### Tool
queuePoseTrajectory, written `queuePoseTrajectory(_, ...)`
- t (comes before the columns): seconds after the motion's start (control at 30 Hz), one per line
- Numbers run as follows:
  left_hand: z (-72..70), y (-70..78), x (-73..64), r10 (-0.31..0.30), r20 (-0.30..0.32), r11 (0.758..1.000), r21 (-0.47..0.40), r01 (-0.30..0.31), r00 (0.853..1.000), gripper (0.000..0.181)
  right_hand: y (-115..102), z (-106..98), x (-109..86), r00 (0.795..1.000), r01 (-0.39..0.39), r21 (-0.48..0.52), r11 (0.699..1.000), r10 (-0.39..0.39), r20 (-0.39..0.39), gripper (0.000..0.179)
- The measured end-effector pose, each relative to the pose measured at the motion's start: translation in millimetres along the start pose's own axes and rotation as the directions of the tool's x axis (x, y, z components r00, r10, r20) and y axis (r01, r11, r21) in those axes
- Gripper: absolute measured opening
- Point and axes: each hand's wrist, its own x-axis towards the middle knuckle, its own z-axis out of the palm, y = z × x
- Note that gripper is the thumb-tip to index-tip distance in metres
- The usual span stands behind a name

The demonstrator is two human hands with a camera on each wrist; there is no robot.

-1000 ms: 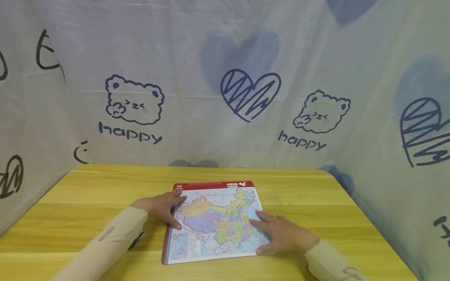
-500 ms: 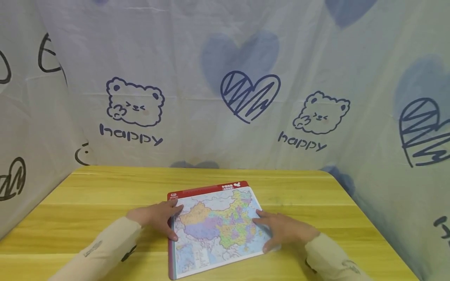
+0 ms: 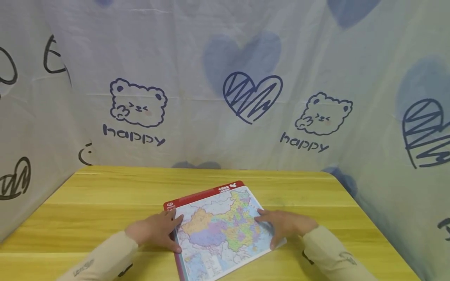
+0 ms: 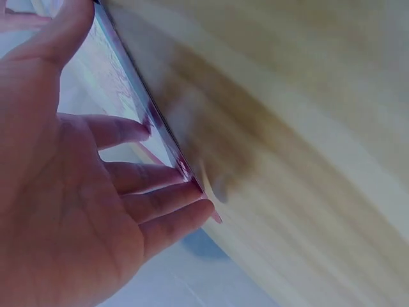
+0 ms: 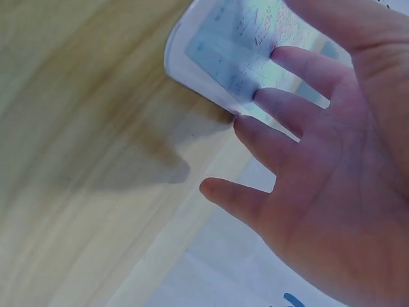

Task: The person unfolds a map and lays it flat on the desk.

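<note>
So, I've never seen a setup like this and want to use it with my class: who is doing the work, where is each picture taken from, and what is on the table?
There is no machine here, just a person's bare left hand and right hand. The wide view comes from a camera worn on the head, looking forward and down; each close-up comes from a camera on one wrist.

On the yellow wood-grain table lies a thin, rectangular, multicoloured map board with a red top strip, turned at a slant. Fingers touch its left and right edges, but neither hand is wrapped round it. Behind hangs a white cloth with blue hearts and bears.
</note>
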Motion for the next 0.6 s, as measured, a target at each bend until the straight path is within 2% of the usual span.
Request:
queuePoseTrajectory(0.2, 6.0, 4.5, -8.4, 0.007, -0.025, 0.999, 0.050, -0.005, 1.000, 0.092, 1.1, -4.7, 1.4, 0.999, 0.030, -0.016, 0.999, -0.029, 0.016, 0.086)
queuePoseTrajectory(0.4, 11.4, 0.8, -10.7, 0.022, -0.055, 0.997, 0.077, -0.017, 0.998, 0.085, 2.4, -7.2, 0.6, 0.998, 0.065, -0.015, 0.998, -0.065, 0.019, 0.084)
queuePoseTrajectory(0.6, 4.9, 1.4, -14.8, 0.060, -0.082, 0.994, 0.096, -0.052, 0.995, 0.077, 1.3, -7.7, -1.6, 0.996, 0.084, -0.007, 0.996, -0.084, 0.023, 0.081)
